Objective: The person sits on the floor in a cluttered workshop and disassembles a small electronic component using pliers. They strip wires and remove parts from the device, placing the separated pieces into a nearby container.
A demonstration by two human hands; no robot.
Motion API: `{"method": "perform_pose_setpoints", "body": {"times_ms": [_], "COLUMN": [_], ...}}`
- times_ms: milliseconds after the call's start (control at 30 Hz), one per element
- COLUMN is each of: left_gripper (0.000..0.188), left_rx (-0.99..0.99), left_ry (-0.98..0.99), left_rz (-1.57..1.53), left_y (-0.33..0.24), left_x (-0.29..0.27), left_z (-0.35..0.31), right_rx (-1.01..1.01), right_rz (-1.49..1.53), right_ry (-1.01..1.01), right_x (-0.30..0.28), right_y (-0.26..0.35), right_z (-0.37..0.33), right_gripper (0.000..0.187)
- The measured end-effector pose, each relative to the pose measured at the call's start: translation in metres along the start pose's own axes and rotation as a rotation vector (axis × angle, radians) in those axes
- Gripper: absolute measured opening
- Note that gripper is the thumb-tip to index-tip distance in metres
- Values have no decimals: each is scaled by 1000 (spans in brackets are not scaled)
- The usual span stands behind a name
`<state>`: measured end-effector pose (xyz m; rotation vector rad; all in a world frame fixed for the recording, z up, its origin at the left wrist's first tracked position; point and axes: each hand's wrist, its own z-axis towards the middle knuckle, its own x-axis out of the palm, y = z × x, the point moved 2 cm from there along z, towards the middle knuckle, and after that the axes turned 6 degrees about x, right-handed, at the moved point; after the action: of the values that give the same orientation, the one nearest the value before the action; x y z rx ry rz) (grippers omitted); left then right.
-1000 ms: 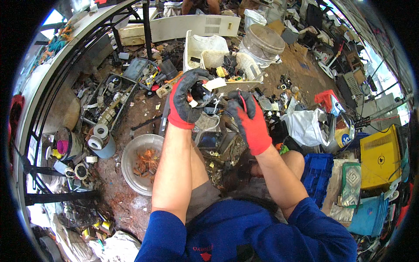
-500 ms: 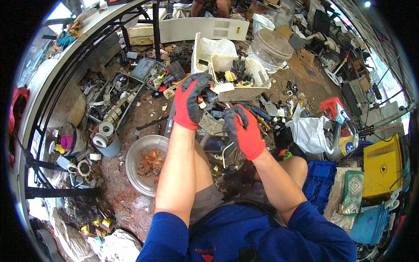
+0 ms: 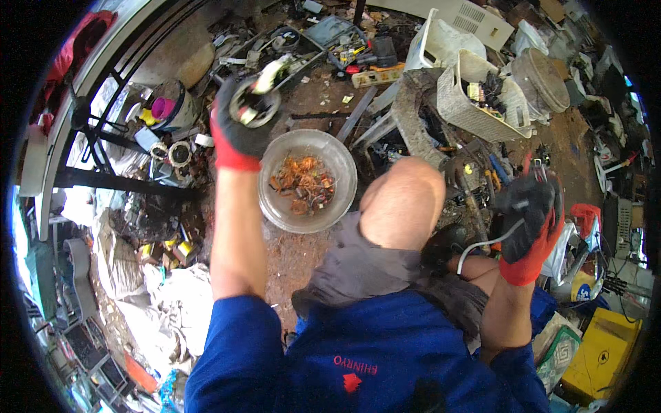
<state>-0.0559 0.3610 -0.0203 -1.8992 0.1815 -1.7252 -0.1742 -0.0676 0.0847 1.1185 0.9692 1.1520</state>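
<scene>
A person in a blue top and grey shorts is sitting amid a scrap-strewn dirt floor, both hands in red-and-black work gloves. The left hand (image 3: pixel 239 124) is raised just up and left of a shallow metal bowl (image 3: pixel 342 196), its fingers curling closed around a round metal part (image 3: pixel 255 104) with a pale piece sticking out of its top. The bowl is sitting on the ground just left of the person's bare knee (image 3: pixel 401 201) and is holding a heap of tangled copper-coloured wire scraps (image 3: pixel 301 183). The right hand (image 3: pixel 529 224) is hovering well to the right of the knee, closing around a white cable (image 3: pixel 483 244) that is curving down and leftward from the palm; something dark and metallic is poking out above its fingers, though what it is cannot be told. Behind the knee, a white plastic basket (image 3: pixel 460 103) is holding dark components, and a grey block-like stand (image 3: pixel 412 113) is sitting just left of it. To the left of the raised hand, rolls of tape (image 3: pixel 180 153) are lying near a grey tub with a pink cup (image 3: pixel 163 107). A yellow case (image 3: pixel 604 352) is resting at the lower right, near the edge of the view.
</scene>
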Motion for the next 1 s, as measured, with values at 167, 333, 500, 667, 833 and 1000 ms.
{"method": "perform_pose_setpoints", "body": {"times_ms": [167, 333, 500, 667, 833, 1000], "left_gripper": [39, 38, 39, 41, 47, 39], "left_rx": [-13, -59, -63, -198, -151, 103], "left_ry": [-210, -253, -256, -210, -318, 14], "left_rz": [87, 85, 105, 20, 44, 638], "left_y": [-82, -87, -69, -52, -42, -24], "left_x": [-102, -127, -133, -115, -109, -99], "left_z": [-81, -128, -138, -133, -132, -130], "right_rx": [116, 79, 30, 226, 561, 548], "right_rz": [-51, -784, -951, -624, -383, 42], "right_ry": [426, 995, 913, 957, 883, 832], "right_x": [186, 277, 270, 253, 249, 240], "right_y": [2, -136, -190, -198, -172, -162], "right_z": [23, 35, 27, 49, 51, 54], "right_gripper": [38, 64, 59, 31, 23, 41]}}
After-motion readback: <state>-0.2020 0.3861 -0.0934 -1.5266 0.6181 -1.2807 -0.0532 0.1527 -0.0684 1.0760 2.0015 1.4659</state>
